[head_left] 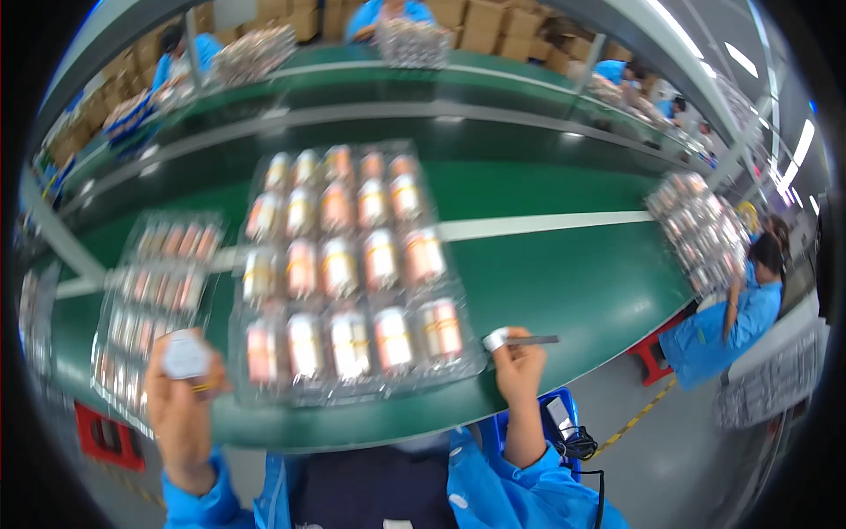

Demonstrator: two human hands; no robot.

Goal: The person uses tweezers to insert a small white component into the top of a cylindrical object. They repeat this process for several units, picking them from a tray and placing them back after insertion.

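In front of me lies a clear plastic tray (352, 388) with several rows of small cylinders (351, 348), pinkish-copper and white with yellow bands. My left hand (179, 410), raised by the tray's near left corner, is closed round a similar cylinder (187, 355); its round whitish end faces up, and a bit of yellow shows beneath. Beside the near right corner, my right hand (520, 366) pinches a thin, dark, flat tool (539, 339) that points right; blur hides its exact kind. Something white (496, 339) sits at that hand's fingertips, perhaps a finger cover.
Another filled tray (150, 300) lies to the left on the green conveyor belt (564, 291). At right, a co-worker in blue (727, 322) stands beside stacked trays (701, 234). Other people work across the line. A blue bin (564, 406) with a black cable sits below the belt edge.
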